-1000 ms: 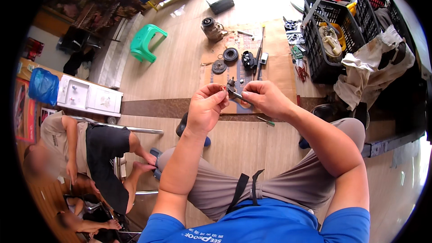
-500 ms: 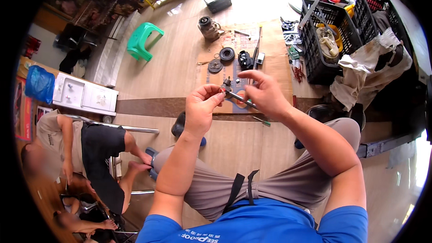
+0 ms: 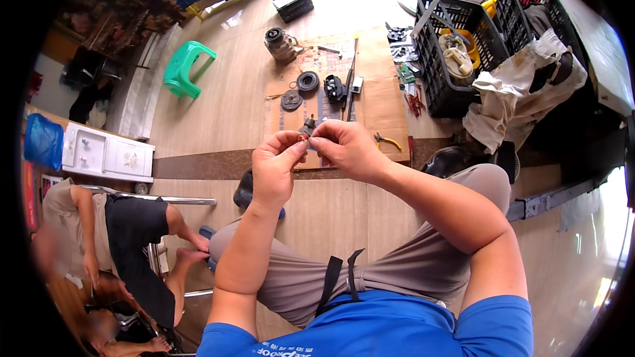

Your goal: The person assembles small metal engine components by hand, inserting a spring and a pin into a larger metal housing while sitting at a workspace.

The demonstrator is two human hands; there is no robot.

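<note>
Over the near part of the cardboard [image 3: 374,114], my left hand [image 3: 273,166] pinches a small reddish piece [image 3: 303,137] between thumb and fingertips. My right hand [image 3: 350,152] meets it there, its thumb and forefinger closed together at the piece's right side. What the right fingertips grip is too small to make out. Just beyond the fingertips shows a dark grey metal part [image 3: 309,125] with a short pin; the fingers cover its lower side, and I cannot tell whether either hand holds it. Yellow-handled pliers [image 3: 389,141] lie right of my right hand.
On the cardboard lie a black ring-shaped wheel [image 3: 307,81], a dark disc [image 3: 291,100] and a black block-like part [image 3: 335,88]. A metal motor-like housing [image 3: 280,46] stands farther back. Black crates [image 3: 456,59] stand right, a green stool [image 3: 188,66] left. Another person [image 3: 135,225] sits at left.
My right hand has moved left to meet the left fingertips, and its spread fingers have closed. The dark rod beside the metal part no longer shows. The whole view has shifted slightly.
</note>
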